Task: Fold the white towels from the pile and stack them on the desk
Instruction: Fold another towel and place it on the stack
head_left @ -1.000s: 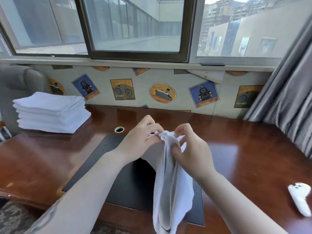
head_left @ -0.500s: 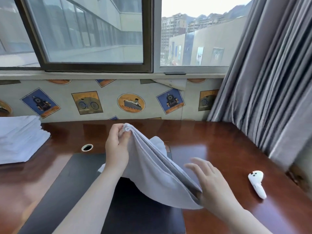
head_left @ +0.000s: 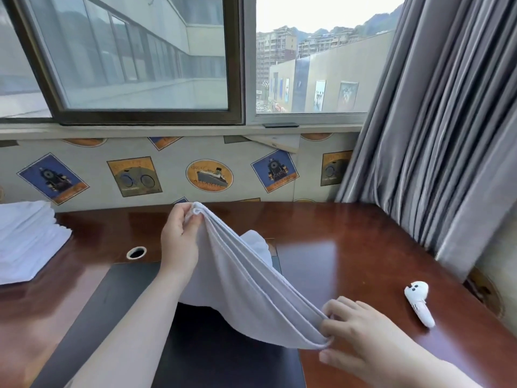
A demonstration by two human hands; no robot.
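My left hand (head_left: 181, 239) pinched the far end of the white towel (head_left: 246, 284) between curled fingers, raised above the desk (head_left: 349, 247). My right hand (head_left: 361, 334) pinched the near end low, thumb under and fingers over the layered edge. The towel sagged between them over the dark desk mat (head_left: 134, 289). I judged the stacked layers could slip apart if either pinch loosened, spoiling the fold. The folded stack (head_left: 25, 239) sat far left.

Towel stack (head_left: 26, 242) left on desk (head_left: 349, 247)
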